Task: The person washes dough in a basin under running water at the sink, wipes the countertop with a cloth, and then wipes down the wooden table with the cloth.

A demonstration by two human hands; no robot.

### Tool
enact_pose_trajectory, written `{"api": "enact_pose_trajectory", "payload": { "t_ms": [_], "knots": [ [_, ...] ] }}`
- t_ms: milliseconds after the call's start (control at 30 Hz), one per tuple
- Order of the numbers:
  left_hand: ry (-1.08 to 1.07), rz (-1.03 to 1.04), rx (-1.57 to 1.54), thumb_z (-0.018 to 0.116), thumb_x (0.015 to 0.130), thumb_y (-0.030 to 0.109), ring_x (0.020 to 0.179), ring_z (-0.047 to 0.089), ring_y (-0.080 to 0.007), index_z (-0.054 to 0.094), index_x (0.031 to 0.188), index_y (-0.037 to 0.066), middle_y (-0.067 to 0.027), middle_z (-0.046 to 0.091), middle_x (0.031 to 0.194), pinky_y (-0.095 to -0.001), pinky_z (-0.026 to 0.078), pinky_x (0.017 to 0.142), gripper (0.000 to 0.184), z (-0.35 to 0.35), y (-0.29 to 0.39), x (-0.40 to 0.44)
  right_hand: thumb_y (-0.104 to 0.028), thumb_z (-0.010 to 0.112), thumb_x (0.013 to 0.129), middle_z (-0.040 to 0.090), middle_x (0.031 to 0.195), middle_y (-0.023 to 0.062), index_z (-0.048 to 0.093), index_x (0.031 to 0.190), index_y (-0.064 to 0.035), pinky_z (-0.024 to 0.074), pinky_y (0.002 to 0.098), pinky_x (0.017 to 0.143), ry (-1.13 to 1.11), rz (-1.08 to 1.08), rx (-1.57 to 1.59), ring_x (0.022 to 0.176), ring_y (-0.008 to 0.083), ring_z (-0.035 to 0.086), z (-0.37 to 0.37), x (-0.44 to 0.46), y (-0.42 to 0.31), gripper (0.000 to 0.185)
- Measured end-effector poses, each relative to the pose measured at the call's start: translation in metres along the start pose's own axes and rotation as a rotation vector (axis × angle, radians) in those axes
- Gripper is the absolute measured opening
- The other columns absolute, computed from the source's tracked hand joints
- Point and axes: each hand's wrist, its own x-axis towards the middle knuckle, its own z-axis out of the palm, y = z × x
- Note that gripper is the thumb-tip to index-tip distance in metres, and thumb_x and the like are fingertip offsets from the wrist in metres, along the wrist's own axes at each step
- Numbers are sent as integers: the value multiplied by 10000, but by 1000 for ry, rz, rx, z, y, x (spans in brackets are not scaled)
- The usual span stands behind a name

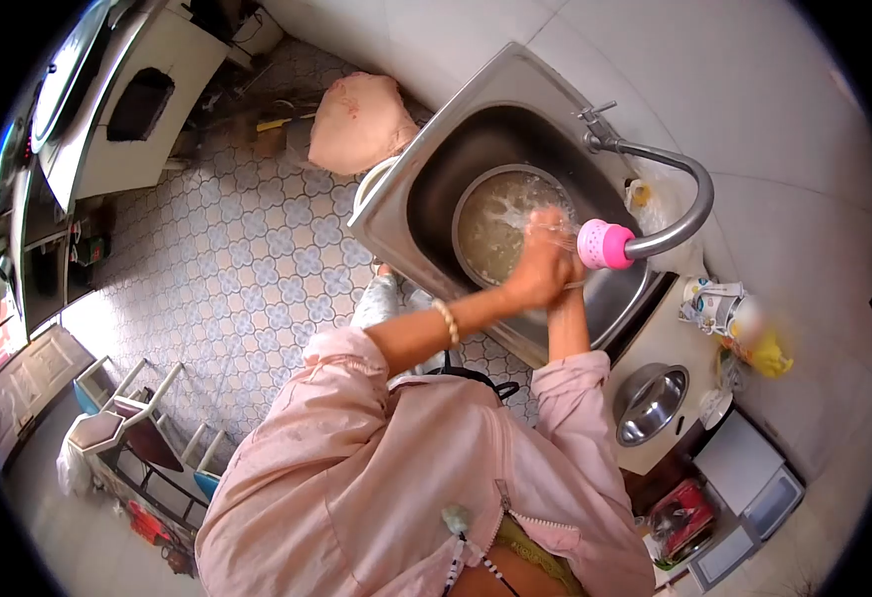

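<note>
My left hand [538,276], with a beaded bracelet [446,323] at its wrist, crosses over to my right hand [574,269]. The two hands touch and overlap beneath a pink tap nozzle [605,244], from which water sprays over them. Motion and spray smear the fingers, and my left hand partly hides the right one. A thin band [575,286] circles my right wrist. Below the hands, a round metal basin [458,221] holds cloudy water with pale bits in it. It sits inside the steel sink [434,169].
A curved metal faucet [699,184] rises from the sink's right side. On the counter [645,343] stand a steel bowl [652,405] and some packets [714,303]. A pinkish covered bundle [361,124] lies left of the sink. Chairs [127,423] stand at lower left on the patterned floor [247,229].
</note>
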Motion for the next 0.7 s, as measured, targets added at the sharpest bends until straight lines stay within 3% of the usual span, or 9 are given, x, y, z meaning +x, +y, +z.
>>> {"api": "enact_pose_trajectory", "payload": {
  "t_ms": [33, 167, 267, 367, 500, 567, 600, 667, 700],
  "knots": [
    [-43, -13, 118, 479, 737, 127, 1208, 171, -454, 369, 1206, -5, -275, 228, 1299, -486, 131, 1005, 499, -10, 26, -9, -206, 404, 865, 491, 1119, 79, 442, 1102, -47, 361, 336, 906, -37, 166, 330, 1008, 189, 474, 0, -2, -3, 288],
    [-6, -178, 91, 463, 779, 181, 1219, 148, -453, 296, 1260, 10, -252, 181, 1331, -485, 153, 1001, 537, -14, -9, 30, -203, 398, 869, 494, 1113, 85, 446, 1105, -58, 359, 341, 910, -35, -323, -948, 1009, 196, 472, 4, 6, 26, 281],
    [15, -444, -9, 461, 806, 276, 1220, 166, -438, 294, 1269, 32, -201, 193, 1348, -488, 187, 991, 549, -26, -21, 52, -197, 396, 860, 392, 1262, 113, 390, 1216, -79, 303, 418, 960, 124, -436, -1225, 1133, 264, 390, 14, -6, 62, 376],
    [10, -186, 51, 434, 806, 253, 1199, 199, -449, 326, 1236, 11, -267, 226, 1304, -460, 192, 996, 505, -6, -9, 18, -244, 419, 841, 363, 1289, 116, 366, 1238, -79, 264, 446, 989, -92, -144, -857, 1169, 272, 355, 12, -1, 21, 433],
    [-147, -16, 285, 390, 837, 266, 1223, 169, -430, 324, 1242, 24, -257, 227, 1308, -472, 139, 1010, 477, -18, 35, -8, -239, 394, 852, 365, 1288, 114, 359, 1243, -76, 262, 440, 992, -173, -107, -824, 1170, 276, 353, -1, 3, 15, 426],
    [-90, -217, 79, 358, 855, 279, 1234, 162, -413, 286, 1268, 36, -243, 214, 1322, -515, 129, 996, 484, -6, -10, 19, -236, 377, 860, 366, 1287, 113, 354, 1247, -73, 261, 437, 994, -228, -89, -809, 1171, 278, 352, -3, 3, 11, 421],
    [-93, -217, 75, 358, 855, 279, 1234, 162, -413, 286, 1268, 36, -243, 214, 1322, -515, 129, 996, 484, -13, -17, 33, -227, 344, 877, 328, 1312, 112, 319, 1268, -71, 272, 414, 990, -25, -252, -962, 1175, 270, 343, 8, 6, 41, 422],
    [-43, -513, -1, 343, 860, 279, 1237, 158, -408, 257, 1283, 37, -231, 192, 1338, -519, 129, 994, 495, -36, -21, 53, -218, 358, 882, 337, 1300, 115, 316, 1265, -55, 290, 390, 981, 118, -300, -1026, 1171, 250, 347, 5, -3, 53, 418],
    [-76, -489, 6, 360, 854, 266, 1244, 136, -409, 253, 1286, 32, -235, 170, 1344, -493, 122, 1007, 502, -35, -15, 47, -218, 358, 882, 337, 1300, 115, 316, 1265, -55, 290, 390, 981, 119, -298, -1026, 1171, 250, 347, 2, -2, 45, 418]
  ]
}}
